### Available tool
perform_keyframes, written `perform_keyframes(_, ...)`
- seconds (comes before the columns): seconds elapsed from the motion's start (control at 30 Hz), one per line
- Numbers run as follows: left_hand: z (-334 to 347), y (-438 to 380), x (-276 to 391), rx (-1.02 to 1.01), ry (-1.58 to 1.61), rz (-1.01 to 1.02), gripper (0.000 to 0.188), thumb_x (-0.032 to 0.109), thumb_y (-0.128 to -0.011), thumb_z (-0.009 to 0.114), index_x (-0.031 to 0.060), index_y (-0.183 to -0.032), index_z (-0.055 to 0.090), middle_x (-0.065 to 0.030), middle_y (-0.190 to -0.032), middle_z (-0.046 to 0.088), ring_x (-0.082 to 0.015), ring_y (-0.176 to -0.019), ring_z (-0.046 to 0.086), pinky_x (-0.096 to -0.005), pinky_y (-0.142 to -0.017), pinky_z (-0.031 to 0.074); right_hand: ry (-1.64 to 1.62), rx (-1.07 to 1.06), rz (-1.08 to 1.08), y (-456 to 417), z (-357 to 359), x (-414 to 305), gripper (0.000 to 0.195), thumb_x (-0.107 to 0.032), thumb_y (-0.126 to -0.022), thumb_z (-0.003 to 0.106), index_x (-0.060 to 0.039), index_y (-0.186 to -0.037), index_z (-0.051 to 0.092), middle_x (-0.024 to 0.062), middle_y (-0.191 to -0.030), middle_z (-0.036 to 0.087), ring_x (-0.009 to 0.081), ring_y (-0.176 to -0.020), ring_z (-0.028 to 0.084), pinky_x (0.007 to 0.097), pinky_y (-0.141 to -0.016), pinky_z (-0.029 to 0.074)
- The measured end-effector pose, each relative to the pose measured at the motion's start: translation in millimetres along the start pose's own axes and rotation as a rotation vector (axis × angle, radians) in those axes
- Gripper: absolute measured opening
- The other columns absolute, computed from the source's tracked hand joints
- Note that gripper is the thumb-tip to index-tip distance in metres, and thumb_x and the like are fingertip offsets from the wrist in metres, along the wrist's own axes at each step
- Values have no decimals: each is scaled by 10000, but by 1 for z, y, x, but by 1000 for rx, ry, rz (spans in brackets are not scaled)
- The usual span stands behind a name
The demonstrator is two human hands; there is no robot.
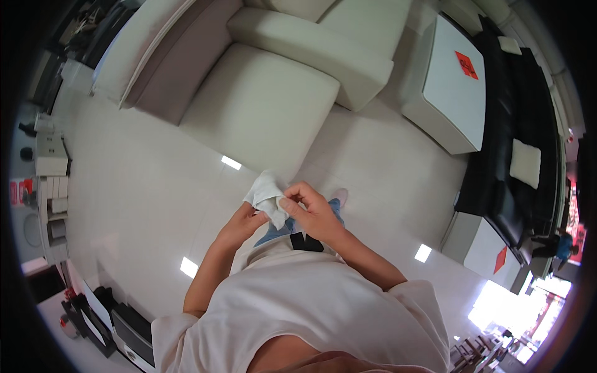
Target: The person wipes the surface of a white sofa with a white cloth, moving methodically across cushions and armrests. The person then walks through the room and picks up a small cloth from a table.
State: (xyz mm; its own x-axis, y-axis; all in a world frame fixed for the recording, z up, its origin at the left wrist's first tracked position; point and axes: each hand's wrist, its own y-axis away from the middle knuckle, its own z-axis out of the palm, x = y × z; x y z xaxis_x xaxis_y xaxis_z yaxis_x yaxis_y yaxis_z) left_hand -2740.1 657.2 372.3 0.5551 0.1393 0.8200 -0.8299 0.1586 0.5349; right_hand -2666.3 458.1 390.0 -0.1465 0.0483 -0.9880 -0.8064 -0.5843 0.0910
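A crumpled white cloth point(267, 192) is held between my two hands in front of my waist. My left hand point(240, 226) grips its lower left side, with some fingers hidden beneath the fabric. On the other side, my right hand point(311, 210) pinches the cloth's right edge between thumb and curled fingers. Beyond the hands stands a cream sofa; its seat cushion point(263, 98) reaches close to the cloth in the picture but lies well below it.
A padded sofa arm point(308, 51) borders the seat. To the right are a white coffee table point(450, 88) bearing a red card point(466, 65) and a black sofa point(496, 140). Shelves point(56, 200) line the left. Glossy tiles point(135, 186) cover the floor. A person point(562, 245) is far right.
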Motion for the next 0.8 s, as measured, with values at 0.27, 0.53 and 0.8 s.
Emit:
perform_keyframes(0.27,92,-56,35,-171,-686,76,507,416,-776,760,72,-1132,648,-166,-1123,617,-291,-1017,596,-366,-878,465,40,-16,37,18,-104,-15,145,-165,-933,619,-33,-974,573,21,-815,581,85,-760,530,257,-677,459)
perform_keyframes(0.53,171,-123,65,-191,-732,-93,574,429,-766,762,7,-1121,603,-140,-1001,668,-268,-952,641,-370,-822,496,100,4,-118,28,-210,-43,94,-128,-911,644,-50,-925,594,17,-869,575,112,-825,542,278,-738,450)
perform_keyframes(0.8,235,-182,96,-433,-381,-116,1204,442,-552,908,42,-1469,238,-91,-1461,338,-234,-1347,335,-400,-1093,296,-35,101,-212,48,-285,-40,93,-116,-943,593,-39,-991,572,25,-928,605,116,-901,559,288,-809,468)
